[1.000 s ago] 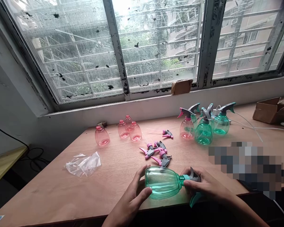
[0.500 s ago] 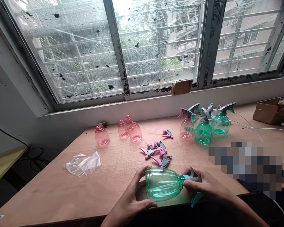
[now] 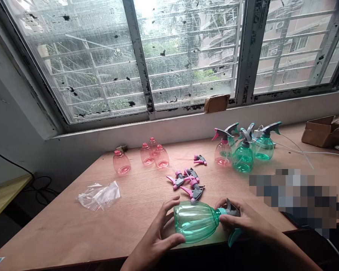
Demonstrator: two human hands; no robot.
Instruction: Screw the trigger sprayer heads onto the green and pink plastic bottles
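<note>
We curl our left hand (image 3: 158, 235) around the green bottle's (image 3: 197, 224) base, fingers on the far side, thumb on the near, while our right hand (image 3: 240, 216) grips its spray head (image 3: 234, 211). We hold the bottle sideways at the table's (image 3: 59, 235) near edge, long axis running left to right, neck pointing right. Through the glare, a thin tube seems to run inside. Beyond, four pink bottles (image 3: 122, 163) stand open-mouthed.

Lit by daylight through wide windows (image 3: 186, 56) — streaked, black-flecked, barred outside. Bounded below by a white wall (image 3: 180, 130), at left by a grey wall (image 3: 11, 120). Furnished with a wooden table (image 3: 67, 233) — and, farther left, a yellowish wooden surface (image 3: 8, 194).
</note>
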